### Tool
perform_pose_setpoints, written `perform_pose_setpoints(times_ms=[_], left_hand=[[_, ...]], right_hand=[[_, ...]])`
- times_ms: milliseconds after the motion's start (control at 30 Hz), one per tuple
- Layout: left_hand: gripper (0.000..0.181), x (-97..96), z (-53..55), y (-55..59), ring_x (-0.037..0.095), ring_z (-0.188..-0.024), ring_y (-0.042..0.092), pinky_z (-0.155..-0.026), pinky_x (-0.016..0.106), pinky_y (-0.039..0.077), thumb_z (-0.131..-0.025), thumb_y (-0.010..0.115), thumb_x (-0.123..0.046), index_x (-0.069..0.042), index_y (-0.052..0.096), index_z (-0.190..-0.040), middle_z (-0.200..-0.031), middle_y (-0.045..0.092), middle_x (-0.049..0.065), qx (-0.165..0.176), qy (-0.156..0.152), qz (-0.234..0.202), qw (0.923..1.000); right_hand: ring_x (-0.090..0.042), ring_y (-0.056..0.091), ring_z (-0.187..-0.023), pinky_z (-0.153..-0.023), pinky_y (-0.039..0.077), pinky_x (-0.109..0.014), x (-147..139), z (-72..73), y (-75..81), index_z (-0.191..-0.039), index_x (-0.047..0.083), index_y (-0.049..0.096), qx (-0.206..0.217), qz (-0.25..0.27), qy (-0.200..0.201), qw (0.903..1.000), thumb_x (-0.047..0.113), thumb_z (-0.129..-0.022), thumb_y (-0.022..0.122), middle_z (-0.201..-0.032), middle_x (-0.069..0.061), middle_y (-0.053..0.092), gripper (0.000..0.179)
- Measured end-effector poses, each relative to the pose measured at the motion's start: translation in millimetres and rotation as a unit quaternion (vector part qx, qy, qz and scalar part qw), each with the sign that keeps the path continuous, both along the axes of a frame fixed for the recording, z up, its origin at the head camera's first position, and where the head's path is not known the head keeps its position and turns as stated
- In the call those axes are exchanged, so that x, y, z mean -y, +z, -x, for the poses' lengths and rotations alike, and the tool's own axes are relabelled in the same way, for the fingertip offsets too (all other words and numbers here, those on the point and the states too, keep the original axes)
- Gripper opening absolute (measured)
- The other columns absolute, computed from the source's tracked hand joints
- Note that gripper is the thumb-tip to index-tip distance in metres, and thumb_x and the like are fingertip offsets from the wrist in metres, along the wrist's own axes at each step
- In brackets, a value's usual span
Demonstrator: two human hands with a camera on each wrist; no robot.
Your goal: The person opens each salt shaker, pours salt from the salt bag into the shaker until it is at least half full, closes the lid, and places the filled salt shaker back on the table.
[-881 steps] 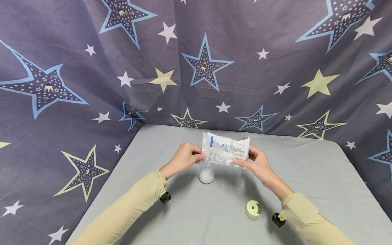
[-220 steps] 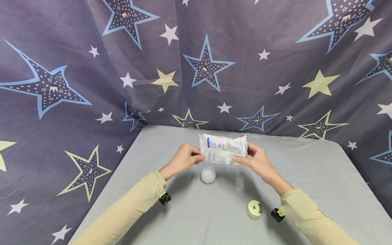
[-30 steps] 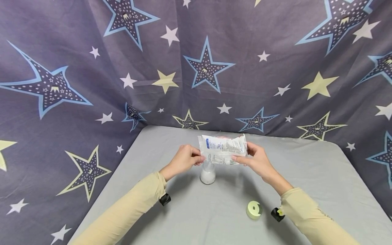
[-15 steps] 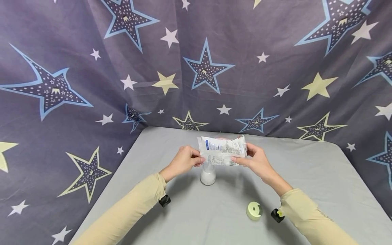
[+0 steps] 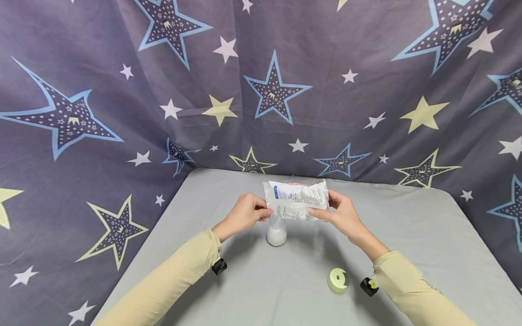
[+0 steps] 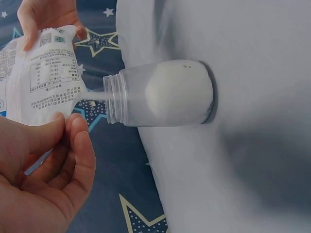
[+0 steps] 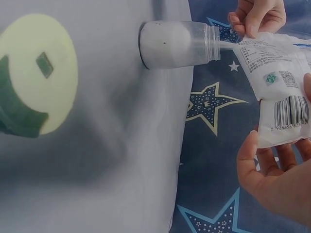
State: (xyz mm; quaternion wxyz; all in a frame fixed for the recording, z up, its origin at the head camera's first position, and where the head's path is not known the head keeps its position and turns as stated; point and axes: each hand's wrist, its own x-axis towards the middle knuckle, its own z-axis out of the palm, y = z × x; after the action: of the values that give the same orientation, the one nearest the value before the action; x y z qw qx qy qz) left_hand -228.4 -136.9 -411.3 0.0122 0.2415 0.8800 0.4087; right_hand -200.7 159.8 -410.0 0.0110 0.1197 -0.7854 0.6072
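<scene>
A white printed plastic bag [image 5: 295,199] is held on its side above a clear jar [image 5: 277,235]. My left hand [image 5: 246,210] pinches the bag's lower left corner between thumb and fingers. On the other end, my right hand [image 5: 344,216] grips it, thumb on the near face and fingers behind. In the left wrist view, a thin white stream [image 6: 96,95] runs from the bag's corner into the jar's open threaded mouth. White fine-grained contents [image 6: 182,92] fill much of the jar, which stands upright on the table. The bag's opening itself is mostly hidden.
A round pale green lid [image 5: 336,285] with cut-outs lies on the table nearer me, to the right of the jar. Grey cloth covers the table [image 5: 253,290]. A dark curtain [image 5: 261,131] printed with stars hangs along the back and left edges.
Since the oldest frame the bag has shifted slightly left, still held by both hands above the jar. Over the last second the hands, bag and jar have barely moved.
</scene>
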Motion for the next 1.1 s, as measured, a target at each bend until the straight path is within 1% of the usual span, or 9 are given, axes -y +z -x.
perform_pose_setpoints(times_ms=[267,633,800,1100], left_hand=[[0.018,0.0,0.2,-0.2,0.006,-0.059,0.060,-0.054,0.022,0.043,-0.094,0.079,-0.006,-0.007,0.080,-0.076,-0.065,0.069,-0.005,-0.007,0.002,0.001,1.0000],[0.018,0.8,0.1,2.3,0.006,-0.059,0.061,-0.054,0.022,0.044,-0.094,0.079,-0.004,-0.004,0.080,-0.077,-0.065,0.070,-0.002,-0.012,-0.002,-0.001,0.9999],[0.017,0.8,0.5,1.1,0.006,-0.058,0.061,-0.054,0.022,0.045,-0.094,0.079,-0.005,-0.005,0.080,-0.078,-0.065,0.069,-0.003,-0.019,-0.004,0.003,0.9998],[0.018,0.9,0.1,0.1,0.007,-0.058,0.061,-0.054,0.023,0.045,-0.094,0.079,-0.004,-0.007,0.080,-0.077,-0.065,0.069,-0.004,-0.016,-0.002,0.002,0.9999]], right_hand=[[-0.022,0.062,-0.099,-0.073,0.058,-0.031,0.1,0.2,0.6,-0.128,-0.001,0.069,-0.002,0.004,0.002,1.0000,0.010,-0.086,0.088,-0.109,-0.011,0.071,0.048],[-0.022,0.062,-0.099,-0.073,0.058,-0.030,0.6,0.3,3.4,-0.128,-0.001,0.068,-0.005,-0.002,0.000,1.0000,0.010,-0.086,0.088,-0.109,-0.011,0.071,0.048],[-0.022,0.062,-0.099,-0.074,0.058,-0.030,0.4,-0.4,2.9,-0.128,-0.001,0.068,-0.004,-0.001,0.001,1.0000,0.010,-0.086,0.088,-0.109,-0.011,0.071,0.048],[-0.022,0.062,-0.098,-0.074,0.057,-0.030,1.0,-0.3,2.8,-0.129,-0.001,0.068,-0.011,-0.005,0.000,0.9999,0.010,-0.085,0.088,-0.109,-0.011,0.071,0.049]])
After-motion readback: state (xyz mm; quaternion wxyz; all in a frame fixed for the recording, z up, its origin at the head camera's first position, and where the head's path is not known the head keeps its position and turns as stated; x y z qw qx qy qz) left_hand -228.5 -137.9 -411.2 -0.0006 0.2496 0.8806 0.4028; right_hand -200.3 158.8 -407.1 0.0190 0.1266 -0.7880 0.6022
